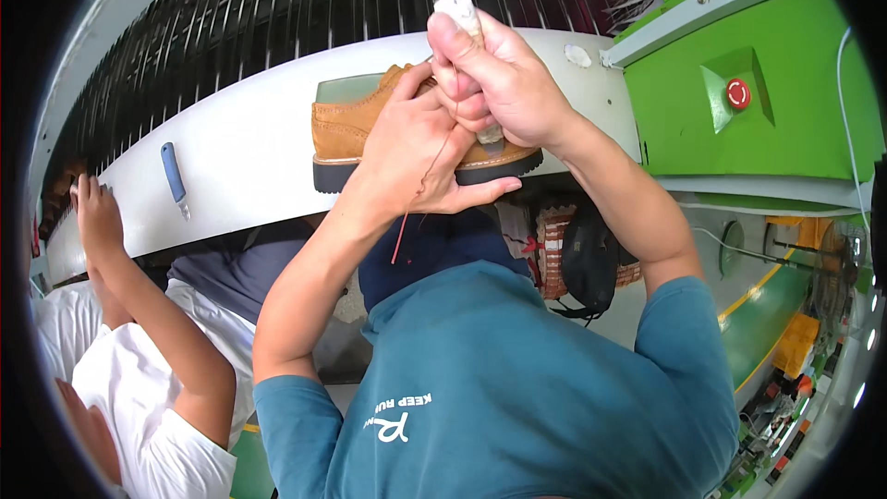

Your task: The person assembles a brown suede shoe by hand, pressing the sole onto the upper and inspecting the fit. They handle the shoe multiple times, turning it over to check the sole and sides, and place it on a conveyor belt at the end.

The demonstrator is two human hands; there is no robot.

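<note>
A tan suede shoe (340, 132) with a black ridged sole lies on its side of the white bench, its toe to the right. A pale green piece (344, 91) fills its opening. My left hand (416, 148) is closed over the shoe's front, thumb stretched along the sole edge near the toe. Above the toe, my right hand (508, 83) is wrapped round a knife with a white-wrapped handle (455, 7). Its short flat blade (494, 149) points down at the shoe's toe. Red string hangs from the handle across my left wrist. My fingers hide much of the upper.
A blue-handled knife (172, 171) lies on the white bench (249, 148) to the left. Beside me, a co-worker in a white shirt has a hand (99, 219) at the bench's far left. Metal bars line the back; a green machine with a red button (737, 93) stands right.
</note>
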